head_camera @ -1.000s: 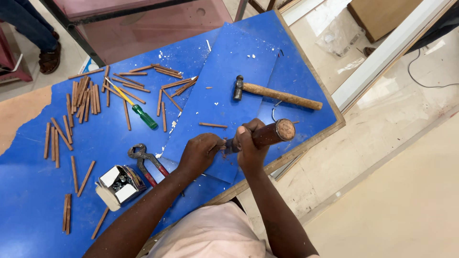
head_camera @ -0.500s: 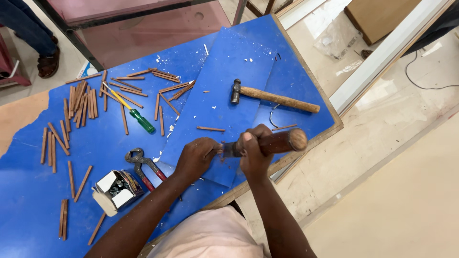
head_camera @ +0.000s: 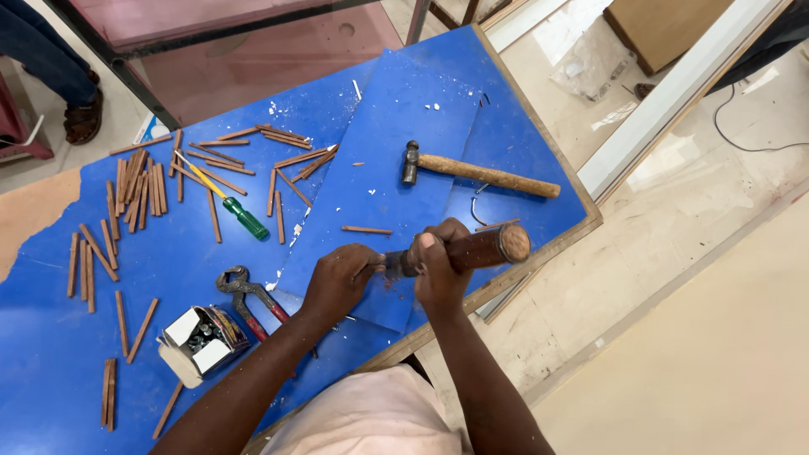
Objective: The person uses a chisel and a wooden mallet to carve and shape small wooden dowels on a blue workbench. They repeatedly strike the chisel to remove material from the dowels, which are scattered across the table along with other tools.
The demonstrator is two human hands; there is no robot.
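Blue worktop (head_camera: 76,354) carrying scattered wooden strips (head_camera: 135,190), hammer (head_camera: 476,173), pincers (head_camera: 244,295), green-handled screwdriver (head_camera: 232,206), small open box (head_camera: 198,337). Right hand (head_camera: 438,270) gripping wooden-handled tool (head_camera: 480,248) tight, lying near front edge. Left hand (head_camera: 337,282) closing around tool's metal end, pressing down on worktop; item under fingers hidden.

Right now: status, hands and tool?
Right hand grips wooden-handled tool. Left hand pinches at its tip. Hammer, pincers lie clear.
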